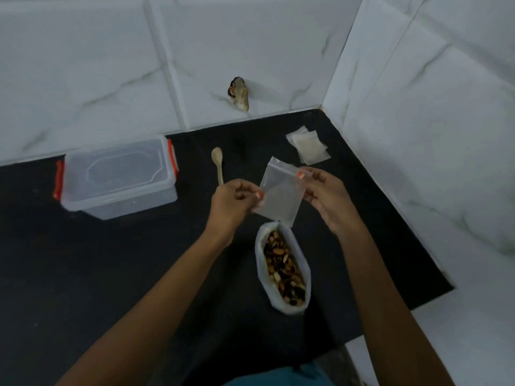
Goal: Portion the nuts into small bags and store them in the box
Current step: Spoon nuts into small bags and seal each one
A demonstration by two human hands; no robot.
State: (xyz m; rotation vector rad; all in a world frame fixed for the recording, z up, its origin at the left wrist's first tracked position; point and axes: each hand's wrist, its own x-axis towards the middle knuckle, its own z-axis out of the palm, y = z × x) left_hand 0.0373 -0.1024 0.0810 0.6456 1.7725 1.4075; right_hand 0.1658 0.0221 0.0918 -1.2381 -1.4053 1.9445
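A small clear zip bag (280,195), with nothing visible inside, hangs in the air between both hands. My left hand (232,203) pinches its lower left edge and my right hand (324,196) pinches its upper right corner. Directly below, a large open plastic bag of mixed nuts (282,270) stands on the black counter (111,260). A clear plastic box (117,176) with orange clips and its lid on sits at the left. A wooden spoon (218,164) lies behind my left hand.
A small stack of spare clear bags (308,144) lies at the back right near the wall corner. White marbled tile walls close off the back and right. A dark stub (239,93) sticks out of the back wall.
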